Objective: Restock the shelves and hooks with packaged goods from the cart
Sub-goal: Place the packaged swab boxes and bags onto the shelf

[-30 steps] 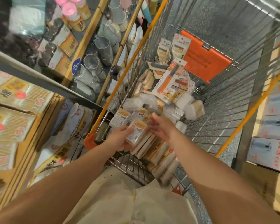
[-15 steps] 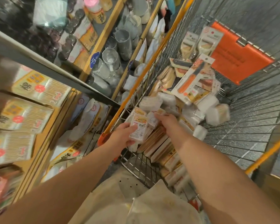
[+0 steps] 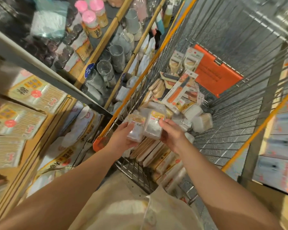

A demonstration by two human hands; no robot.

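Both my hands are over the near left corner of the wire cart [image 3: 226, 141]. My left hand [image 3: 121, 140] grips a small clear packet with a yellow label [image 3: 135, 128]. My right hand [image 3: 171, 135] holds a second, similar clear packet [image 3: 154, 126] right beside the first; the two packets touch. Under them, a row of flat beige packs [image 3: 150, 150] stands on edge along the cart's near wall. Farther in lie white tubs [image 3: 202, 122] and a carded orange-handled peeler [image 3: 178, 93].
Shelves stand on the left: cotton-swab boxes [image 3: 15, 120] low down, clear glasses [image 3: 106, 72] and pink-lidded jars [image 3: 91, 22] higher up. An orange flap [image 3: 214, 73] hangs at the cart's far end. Boxes [image 3: 278, 155] line the right side. An apron [image 3: 123, 209] hangs below my arms.
My right hand has picked up a second packet from the cart and brought it beside the one in my left hand. Both hands have lifted a little.
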